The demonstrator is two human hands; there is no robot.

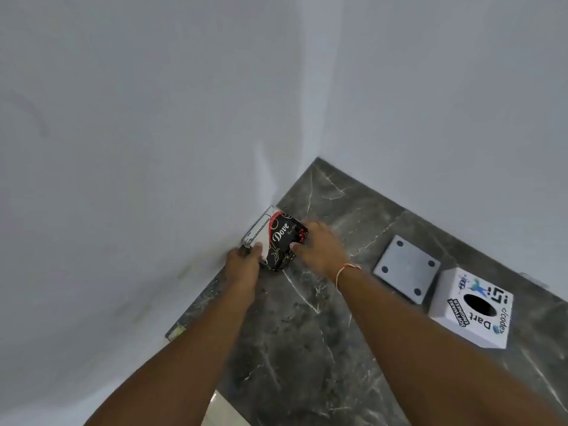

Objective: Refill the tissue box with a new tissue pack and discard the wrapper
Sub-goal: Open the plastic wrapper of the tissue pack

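Observation:
A black, red and white tissue pack (pixel 278 238) marked "Dove" lies on the dark marble counter (pixel 322 348), against the left wall. My left hand (pixel 244 261) grips its near left end, thumb on top. My right hand (pixel 319 247) holds its right side, fingers curled over the wrapper. A white cube tissue box (pixel 470 309) with stickers and a round dark opening on top stands at the right. Its flat grey base plate (pixel 405 267), with round dots at the corners, lies just left of the box.
White walls meet in a corner behind the counter. The counter's near left edge drops to a pale floor (pixel 224 410). A small greenish scrap (pixel 176 332) sits at the counter's left edge by the wall.

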